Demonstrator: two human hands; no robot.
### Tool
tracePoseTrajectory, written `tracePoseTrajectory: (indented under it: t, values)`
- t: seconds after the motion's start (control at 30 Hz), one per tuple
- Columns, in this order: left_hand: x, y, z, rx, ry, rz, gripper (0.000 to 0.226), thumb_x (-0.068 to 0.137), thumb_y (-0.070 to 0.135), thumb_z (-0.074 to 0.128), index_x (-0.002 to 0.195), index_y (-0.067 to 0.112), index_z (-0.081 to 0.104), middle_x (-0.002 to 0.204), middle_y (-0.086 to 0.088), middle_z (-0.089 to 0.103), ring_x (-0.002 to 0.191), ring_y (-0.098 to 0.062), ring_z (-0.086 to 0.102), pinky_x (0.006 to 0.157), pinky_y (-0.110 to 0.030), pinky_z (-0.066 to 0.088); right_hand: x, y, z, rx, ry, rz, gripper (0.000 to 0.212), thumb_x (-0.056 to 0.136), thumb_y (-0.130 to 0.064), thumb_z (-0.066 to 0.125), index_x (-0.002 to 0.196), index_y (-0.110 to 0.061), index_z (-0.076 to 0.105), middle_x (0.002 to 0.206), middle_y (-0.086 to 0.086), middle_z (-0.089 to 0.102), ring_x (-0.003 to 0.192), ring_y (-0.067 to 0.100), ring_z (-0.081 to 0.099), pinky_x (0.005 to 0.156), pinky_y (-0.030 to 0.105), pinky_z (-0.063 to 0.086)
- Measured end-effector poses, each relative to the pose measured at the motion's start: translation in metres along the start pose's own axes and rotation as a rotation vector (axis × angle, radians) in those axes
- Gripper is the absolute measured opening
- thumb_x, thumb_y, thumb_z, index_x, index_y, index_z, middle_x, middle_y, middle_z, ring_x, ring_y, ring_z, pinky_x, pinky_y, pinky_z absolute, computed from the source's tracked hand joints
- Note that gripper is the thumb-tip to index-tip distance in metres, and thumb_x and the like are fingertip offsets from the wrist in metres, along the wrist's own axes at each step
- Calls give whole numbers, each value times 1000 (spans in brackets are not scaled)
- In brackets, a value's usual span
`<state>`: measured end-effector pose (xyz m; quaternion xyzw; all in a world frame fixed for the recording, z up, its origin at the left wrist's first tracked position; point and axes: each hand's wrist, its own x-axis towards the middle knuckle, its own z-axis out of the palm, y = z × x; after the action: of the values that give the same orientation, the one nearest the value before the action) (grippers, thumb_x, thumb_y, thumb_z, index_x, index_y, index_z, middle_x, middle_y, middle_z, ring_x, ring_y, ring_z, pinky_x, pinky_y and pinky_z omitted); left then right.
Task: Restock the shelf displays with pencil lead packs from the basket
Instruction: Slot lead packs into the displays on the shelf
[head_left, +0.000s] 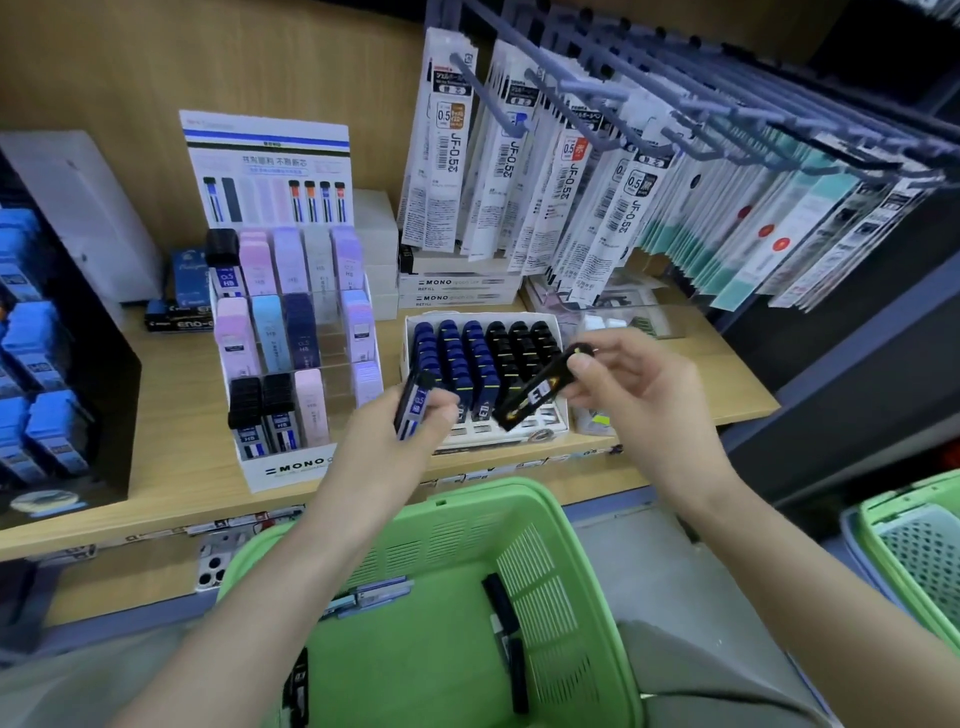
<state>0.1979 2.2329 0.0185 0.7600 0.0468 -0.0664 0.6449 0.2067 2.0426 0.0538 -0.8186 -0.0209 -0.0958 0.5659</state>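
Over the white display tray (560, 332) on the wooden shelf (176, 395), held a black lead pack (535, 395) in the right hand (623, 384), clamped near its cap end between thumb and fingertips, tilted with the lower end just above the front of the black rows. Gripped a blue 0.5 lead pack (414, 405) in the left hand (410, 423) too, curled tight round it just left of the tray, beside the blue rows. Looked like the slotting-in step, honestly. Needed to swing the black one upright first, match the label direction to its neighbours, then lower it straight into a black row instead of cramming it in at an angle. Couldn't tell which row had room, with the pack itself in the way. Same deal for the blue one on the blue side, no mixing colours. Spotted a few dark packs (501, 603) lying loose down in the green basket (519, 499) below, so plenty left to shelve.
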Motion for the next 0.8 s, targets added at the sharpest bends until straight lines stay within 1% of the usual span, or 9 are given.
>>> tracePoseTrajectory:
  t: [0.07,0.1,0.23,0.37,0.43,0.5,0.6,0.7,0.8]
  values:
    - [1,1,-2,-11,31,-16,11,95,23,53,92,24,63,63,18,47,60,0,44,65,-22,38,8,8,-9,-116,43,-7,8,89,-9,60,93,-15,65,79,5,68,72,11,66,69,34,57]
    - [1,1,-2,-9,37,-23,11,95,23,53,92,24,63,64,16,46,61,-2,42,66,-23,38,11,14,-12,-181,53,-6,7,89,-11,61,91,-18,64,80,4,68,73,10,66,70,32,56]
    - [2,0,-1,-2,44,-35,11,95,20,53,92,23,63,59,17,41,59,-3,40,65,-24,36,19,34,-11,-409,46,-52,7,88,-16,63,85,-22,62,80,-6,67,77,3,62,68,13,46]
    - [3,0,-1,-10,36,-41,11,95,19,53,93,21,64,57,17,40,58,-2,39,65,-24,34,27,51,-6,-493,48,-111,6,88,-12,62,92,-13,67,82,-3,66,74,-6,56,65,2,39]
    - [4,-1,-1,-10,34,-40,11,95,18,54,93,21,64,56,18,40,58,-3,39,64,-25,34,31,56,-8,-533,49,-111,8,89,-11,62,94,-10,67,82,1,67,72,3,58,64,6,41]
    - [5,-2,-1,-9,33,-44,11,94,18,54,92,21,65,55,18,40,58,-3,39,62,-25,34,34,60,-11,-568,27,-97,8,89,-11,61,95,-10,67,82,4,68,72,18,61,66,19,47]
    - [6,-3,-3,-23,31,-51,11,94,17,55,90,21,65,52,19,41,57,-4,39,62,-25,33,37,66,-16,-646,-1,-101,8,91,-13,59,94,-15,66,86,3,67,79,21,61,73,36,49]
    - [6,-3,-3,-25,28,-51,12,94,17,55,89,22,64,53,19,41,58,-4,39,61,-25,34,41,69,-17,-676,-25,-124,8,91,-13,59,93,-16,66,88,1,66,83,20,61,75,38,50]
    - [5,-3,-2,-10,29,-47,13,94,17,55,87,24,64,53,18,42,58,-5,40,59,-25,34,44,68,-16,-680,-70,-102,13,91,-11,58,99,-12,68,90,1,67,84,18,62,77,32,49]
